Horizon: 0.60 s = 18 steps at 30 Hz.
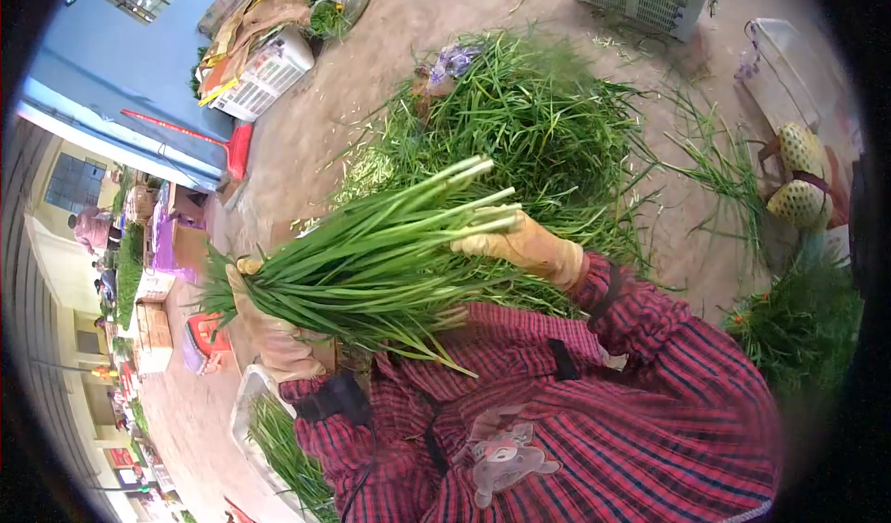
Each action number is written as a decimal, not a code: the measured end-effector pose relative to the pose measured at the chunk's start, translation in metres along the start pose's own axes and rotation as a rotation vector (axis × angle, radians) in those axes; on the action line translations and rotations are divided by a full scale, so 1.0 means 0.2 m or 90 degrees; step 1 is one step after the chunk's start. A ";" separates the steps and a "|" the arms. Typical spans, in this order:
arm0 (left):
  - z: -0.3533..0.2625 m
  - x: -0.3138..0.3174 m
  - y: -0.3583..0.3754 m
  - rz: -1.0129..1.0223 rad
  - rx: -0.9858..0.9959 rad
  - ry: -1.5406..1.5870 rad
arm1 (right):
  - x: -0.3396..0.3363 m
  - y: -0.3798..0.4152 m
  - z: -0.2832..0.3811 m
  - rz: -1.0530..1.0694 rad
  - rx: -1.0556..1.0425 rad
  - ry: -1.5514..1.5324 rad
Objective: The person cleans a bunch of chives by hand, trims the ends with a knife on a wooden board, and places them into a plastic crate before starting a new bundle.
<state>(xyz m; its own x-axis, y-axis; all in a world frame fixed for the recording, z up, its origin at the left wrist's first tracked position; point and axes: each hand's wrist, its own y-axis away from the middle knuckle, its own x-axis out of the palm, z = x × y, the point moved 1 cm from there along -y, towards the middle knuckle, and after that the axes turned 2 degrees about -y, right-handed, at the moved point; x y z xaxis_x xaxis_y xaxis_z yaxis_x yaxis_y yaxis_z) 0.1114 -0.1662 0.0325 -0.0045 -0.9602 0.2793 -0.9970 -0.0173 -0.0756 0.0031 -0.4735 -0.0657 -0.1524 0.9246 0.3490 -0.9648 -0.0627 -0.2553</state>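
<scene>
A thick bunch of garlic chives lies across both hands in front of my chest, its pale cut ends toward the right and leaf tips toward the left. My left hand, in a cream glove, wraps round the leafy end, with the thumb on top. At the stem end, my right hand in a yellowish glove closes on the stalks; its fingertips are partly hidden. A few loose leaves droop below the bunch. Beyond it a large heap of loose chives lies on the floor.
A white tub of chives stands at lower left. More bundled greens sit at the right, near a yellow patterned seat or cushion. Crates stand at the back; a red dustpan rests by the wall.
</scene>
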 end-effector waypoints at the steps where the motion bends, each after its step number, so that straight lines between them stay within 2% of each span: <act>1: 0.00 -0.01 -0.02 0.010 -0.001 0.001 | -0.01 0.02 0.01 0.029 0.011 0.021; 4: -0.01 -0.03 -0.02 0.005 -0.004 -0.013 | -0.03 0.03 0.02 0.108 0.012 0.096; 6: -0.02 -0.02 -0.01 -0.014 -0.008 -0.039 | -0.01 0.03 0.05 0.139 -0.115 0.265; 8: 0.03 -0.05 -0.02 0.017 0.008 -0.079 | 0.02 0.03 0.12 0.148 -0.124 0.235; 10: 0.13 -0.17 -0.09 -0.039 0.141 -0.162 | 0.05 0.04 0.15 0.198 0.096 -0.039; 12: 0.13 -0.28 -0.13 -0.034 0.141 -0.099 | 0.04 0.07 0.16 0.227 0.119 -0.021; 14: 0.10 -0.32 -0.14 -0.034 0.137 -0.038 | -0.02 0.16 0.19 0.186 0.220 -0.133; 16: 0.02 -0.33 -0.14 -0.166 0.192 -0.055 | -0.09 0.25 0.23 0.212 0.168 -0.210; 17: -0.03 -0.32 -0.13 -0.231 0.220 -0.065 | -0.15 0.30 0.23 0.158 0.204 -0.263; 18: -0.07 -0.30 -0.10 -0.234 0.222 -0.067 | -0.20 0.34 0.23 0.104 0.239 -0.315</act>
<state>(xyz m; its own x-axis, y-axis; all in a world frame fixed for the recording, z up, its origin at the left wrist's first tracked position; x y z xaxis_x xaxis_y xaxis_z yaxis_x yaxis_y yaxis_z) 0.1314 -0.1040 0.0315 0.3661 -0.8959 0.2514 -0.8465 -0.4329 -0.3098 -0.0660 -0.5313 -0.0561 -0.2973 0.6149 0.7304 -0.9165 -0.3982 -0.0378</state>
